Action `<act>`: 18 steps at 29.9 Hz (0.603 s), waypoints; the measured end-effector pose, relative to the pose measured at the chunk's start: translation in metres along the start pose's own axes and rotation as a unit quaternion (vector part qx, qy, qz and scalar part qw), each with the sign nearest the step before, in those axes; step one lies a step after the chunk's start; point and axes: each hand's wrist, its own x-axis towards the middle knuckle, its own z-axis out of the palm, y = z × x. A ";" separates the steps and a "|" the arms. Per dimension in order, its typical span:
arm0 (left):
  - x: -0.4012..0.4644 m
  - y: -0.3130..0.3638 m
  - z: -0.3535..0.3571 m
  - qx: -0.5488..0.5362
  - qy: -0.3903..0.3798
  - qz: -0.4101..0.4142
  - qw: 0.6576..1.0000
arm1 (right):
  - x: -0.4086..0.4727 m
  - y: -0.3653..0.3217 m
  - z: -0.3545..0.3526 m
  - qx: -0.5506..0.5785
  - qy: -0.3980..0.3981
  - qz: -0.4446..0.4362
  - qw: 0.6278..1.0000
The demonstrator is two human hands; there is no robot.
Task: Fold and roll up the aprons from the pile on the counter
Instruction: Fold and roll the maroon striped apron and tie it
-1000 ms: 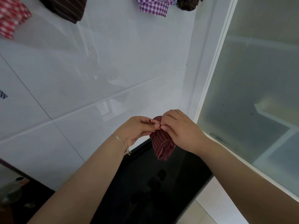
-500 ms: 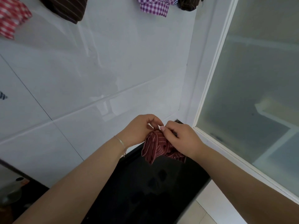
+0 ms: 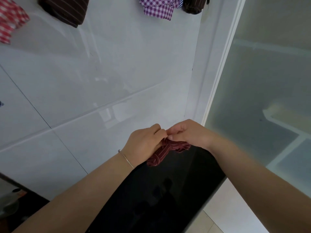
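A dark red striped apron (image 3: 165,151), bunched into a small bundle, hangs just above the far end of the glossy black counter (image 3: 159,190). My left hand (image 3: 144,145) grips its left side, fingers pinched at the top. My right hand (image 3: 190,133) pinches the cloth from the right, and the fingertips of both hands meet above the bundle. Much of the cloth is hidden under my palms.
Several aprons hang high on the white tiled wall: a red checked apron (image 3: 10,22), a brown striped apron (image 3: 65,10), a purple checked apron (image 3: 158,7) and a dark apron (image 3: 193,5). A frosted glass door (image 3: 269,81) stands at the right. Kitchen items (image 3: 10,202) sit at the lower left.
The apron hung down in a narrow fold, then was gathered into a wider bunch. Both hands have shifted slightly lower and closer to the wall, still holding it.
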 end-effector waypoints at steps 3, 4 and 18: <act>0.005 -0.004 -0.007 -0.003 0.027 0.023 0.999 | 0.005 -0.003 -0.006 0.011 -0.007 -0.005 1.000; 0.007 -0.006 -0.009 -0.011 0.033 0.032 0.999 | 0.006 -0.002 -0.007 0.015 -0.013 -0.002 1.000; 0.029 -0.012 -0.020 -0.057 0.058 -0.054 0.995 | 0.002 -0.021 0.002 -0.163 0.111 -0.062 0.978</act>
